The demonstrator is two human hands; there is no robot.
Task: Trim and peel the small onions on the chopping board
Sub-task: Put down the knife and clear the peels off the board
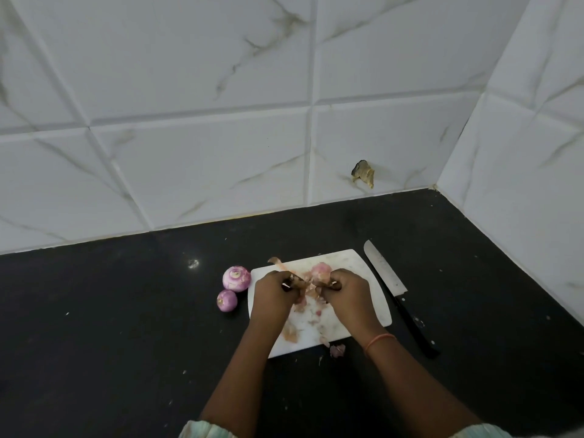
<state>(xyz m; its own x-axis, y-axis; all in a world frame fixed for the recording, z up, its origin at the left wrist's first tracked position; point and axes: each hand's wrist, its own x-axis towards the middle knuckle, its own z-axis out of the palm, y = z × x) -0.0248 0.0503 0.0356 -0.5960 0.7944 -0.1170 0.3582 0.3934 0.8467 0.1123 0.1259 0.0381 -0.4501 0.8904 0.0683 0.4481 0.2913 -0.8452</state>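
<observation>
A white chopping board [363, 263] lies on the black counter, strewn with papery onion skins [300, 306]. Over its far half my right hand [346, 290] grips a small pink onion [320, 270]. My left hand [273, 290] pinches a strip of dry skin [281, 263] that trails away from the onion. Two peeled purple onions sit on the counter just left of the board, a larger one [236, 278] and a smaller one [226, 300]. A knife [384, 270] with a black handle lies along the board's right edge, untouched.
The black counter [110, 327] meets white tiled walls behind and to the right. A chipped hole [363, 173] marks the back wall. A skin scrap [337, 349] lies off the board's near edge.
</observation>
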